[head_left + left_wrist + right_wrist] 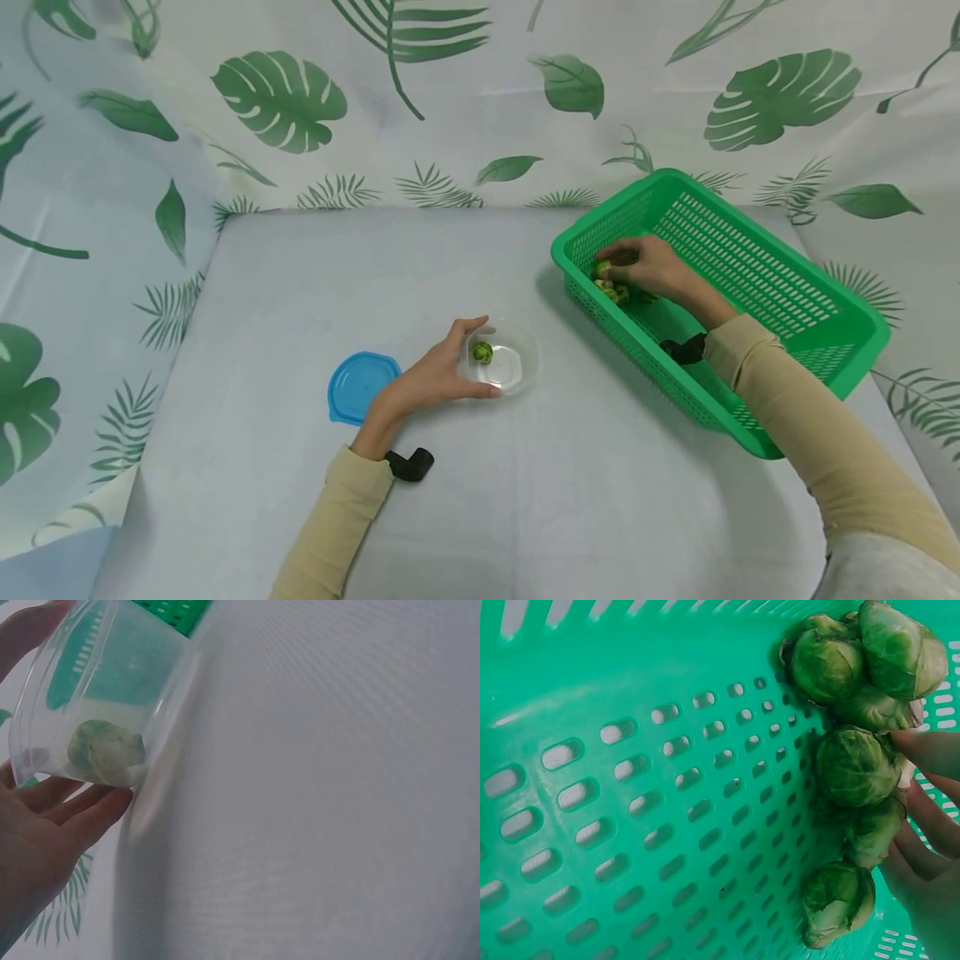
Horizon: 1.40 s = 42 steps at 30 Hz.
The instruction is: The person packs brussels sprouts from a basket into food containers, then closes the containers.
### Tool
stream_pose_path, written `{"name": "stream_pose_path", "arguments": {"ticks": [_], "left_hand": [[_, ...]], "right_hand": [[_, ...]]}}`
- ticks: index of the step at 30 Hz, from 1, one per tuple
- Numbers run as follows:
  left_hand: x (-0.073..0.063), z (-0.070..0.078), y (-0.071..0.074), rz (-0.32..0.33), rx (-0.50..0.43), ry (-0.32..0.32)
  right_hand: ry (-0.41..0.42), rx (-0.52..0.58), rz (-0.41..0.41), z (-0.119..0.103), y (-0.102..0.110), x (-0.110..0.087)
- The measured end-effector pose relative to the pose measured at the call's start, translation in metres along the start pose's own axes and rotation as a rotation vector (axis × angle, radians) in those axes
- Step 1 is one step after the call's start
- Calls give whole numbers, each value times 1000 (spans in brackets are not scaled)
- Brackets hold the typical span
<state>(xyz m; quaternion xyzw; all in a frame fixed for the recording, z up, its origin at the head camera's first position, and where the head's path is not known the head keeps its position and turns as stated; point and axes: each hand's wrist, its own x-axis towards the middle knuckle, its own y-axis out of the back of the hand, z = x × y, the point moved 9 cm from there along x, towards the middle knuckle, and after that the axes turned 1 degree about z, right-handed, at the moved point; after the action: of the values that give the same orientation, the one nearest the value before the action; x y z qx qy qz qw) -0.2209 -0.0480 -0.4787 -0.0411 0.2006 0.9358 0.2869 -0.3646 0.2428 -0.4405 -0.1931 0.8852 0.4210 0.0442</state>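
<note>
My left hand [427,381] holds a small clear plastic container [517,367] on the table, thumb on one side and fingers on the other. One Brussels sprout [105,750] lies inside it, near the wall on the hand's side. My right hand [651,268] reaches into a green basket [847,350], at its far left end. There its thumb and fingers pinch a Brussels sprout [857,766] among several others [838,900] clustered at that end. Part of the gripping fingers is hidden behind the sprouts in the right wrist view.
A blue lid [356,385] lies flat on the table [480,517], left of the container and partly behind the left wrist. The long basket stands slantwise on the right, with slotted walls. Leaf-printed cloth [465,83] hangs along the back and sides.
</note>
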Motion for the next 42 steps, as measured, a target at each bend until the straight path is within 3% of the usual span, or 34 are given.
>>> {"name": "stream_pose_path", "arguments": {"ticks": [42], "left_hand": [[0,-1,1,-9,-15,-20]], "right_hand": [[23,-1,88,-22,19,-32]]}}
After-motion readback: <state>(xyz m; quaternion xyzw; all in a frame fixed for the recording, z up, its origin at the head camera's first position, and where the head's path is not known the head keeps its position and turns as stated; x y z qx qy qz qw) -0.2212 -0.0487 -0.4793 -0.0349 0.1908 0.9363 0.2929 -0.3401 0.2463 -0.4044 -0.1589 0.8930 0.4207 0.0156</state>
